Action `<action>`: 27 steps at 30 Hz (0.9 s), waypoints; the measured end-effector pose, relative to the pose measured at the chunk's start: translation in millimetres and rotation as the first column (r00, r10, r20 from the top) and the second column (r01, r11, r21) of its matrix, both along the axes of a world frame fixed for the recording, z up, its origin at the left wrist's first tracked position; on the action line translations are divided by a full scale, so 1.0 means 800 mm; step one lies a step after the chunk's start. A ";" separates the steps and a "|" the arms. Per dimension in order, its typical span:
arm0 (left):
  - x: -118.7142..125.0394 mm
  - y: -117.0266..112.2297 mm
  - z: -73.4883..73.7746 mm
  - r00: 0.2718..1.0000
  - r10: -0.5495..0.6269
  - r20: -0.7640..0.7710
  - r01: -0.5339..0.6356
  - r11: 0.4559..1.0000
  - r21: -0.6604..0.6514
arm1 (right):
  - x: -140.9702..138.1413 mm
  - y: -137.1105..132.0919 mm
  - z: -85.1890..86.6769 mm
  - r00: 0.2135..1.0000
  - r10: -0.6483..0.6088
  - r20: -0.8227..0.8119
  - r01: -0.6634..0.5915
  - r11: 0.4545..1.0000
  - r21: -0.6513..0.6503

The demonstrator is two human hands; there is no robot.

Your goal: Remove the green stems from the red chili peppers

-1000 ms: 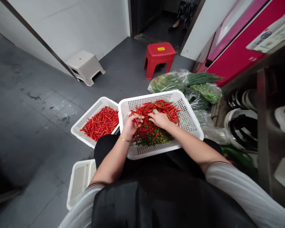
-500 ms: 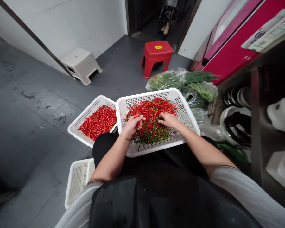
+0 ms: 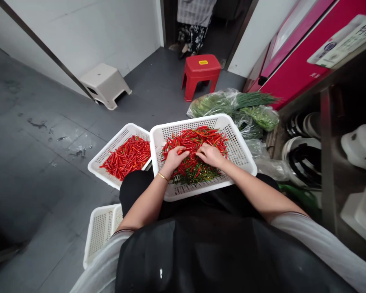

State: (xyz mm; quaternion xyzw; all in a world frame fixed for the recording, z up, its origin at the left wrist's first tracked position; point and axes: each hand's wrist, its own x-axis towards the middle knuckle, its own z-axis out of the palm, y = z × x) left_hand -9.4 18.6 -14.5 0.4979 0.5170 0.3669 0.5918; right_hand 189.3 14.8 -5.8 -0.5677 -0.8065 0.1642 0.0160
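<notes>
A white perforated basket (image 3: 247, 156) rests across my lap, holding a heap of red chili peppers (image 3: 190, 136). Green stems (image 3: 195, 176) lie on the side of the heap nearer me. My left hand (image 3: 174, 158), with a gold bangle at the wrist, is closed around red chilies; a bit of red shows between thumb and fingers. Close to it, my right hand (image 3: 212, 155) reaches into the heap, thumb and fingers pinched on a chili pepper at its surface. The fingertips partly hide what they pinch.
At left stands a second white basket (image 3: 102, 173) of red chilies, with another white basket (image 3: 99, 232) below. Beyond are a beige stool (image 3: 100, 77), a red stool (image 3: 203, 67) and bagged green vegetables (image 3: 213, 103). A person (image 3: 195, 20) stands in the doorway. Shelving (image 3: 326, 162) lines the right.
My right hand has moved left, nearer my left hand, which has turned with its back more upward. The person in the doorway has come closer and further left.
</notes>
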 end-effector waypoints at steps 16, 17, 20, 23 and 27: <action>-0.024 -0.028 0.036 0.463 -0.829 0.314 0.886 0.432 -0.165 | -0.006 -0.075 0.073 0.804 0.081 -0.589 -0.540 0.512 -0.668; -0.022 -0.027 0.035 0.442 -0.856 0.270 0.896 0.407 -0.176 | -0.002 -0.068 0.072 0.856 0.173 -0.487 -0.506 0.474 -0.720; -0.023 -0.022 0.032 0.590 -0.763 0.266 0.807 0.563 -0.176 | 0.012 -0.035 0.055 0.927 0.375 -0.015 -0.280 0.664 -0.693; -0.031 -0.012 0.030 0.731 -0.416 0.541 0.540 0.837 -0.086 | 0.013 0.005 0.028 0.950 0.251 0.188 -0.174 0.920 -0.351; -0.038 0.000 0.034 0.673 -0.099 0.732 0.230 0.970 -0.080 | -0.019 0.017 -0.011 0.959 0.165 0.230 -0.130 0.978 -0.161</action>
